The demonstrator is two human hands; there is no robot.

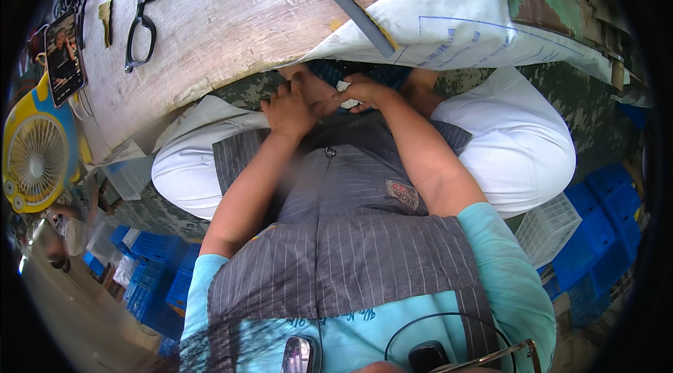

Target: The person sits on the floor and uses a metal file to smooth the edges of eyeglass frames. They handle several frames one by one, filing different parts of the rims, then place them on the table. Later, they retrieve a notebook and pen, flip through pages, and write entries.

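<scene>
Both of my hands are low in front of me, between my knees and just below the table edge. My left hand (289, 108) has its fingers apart and holds nothing; it lies against bare skin of a leg or foot, its thumb side close to my right hand. My right hand (370, 92) is closed on a small white crumpled piece (345, 91), which looks like tissue or cloth. Its fingertips are partly hidden. Around them are my white trouser legs (501, 134) and the dark pinstriped apron (322, 191) over my lap.
On the worn wooden table (224, 8) lie black-framed glasses (144, 12), a small brass-coloured piece (106, 22), a phone (64, 57) and a grey strip with a wrapped end (350, 12). A white printed sheet (456, 15) hangs over the edge. A yellow fan (36, 152) and blue crates (151, 282) stand left.
</scene>
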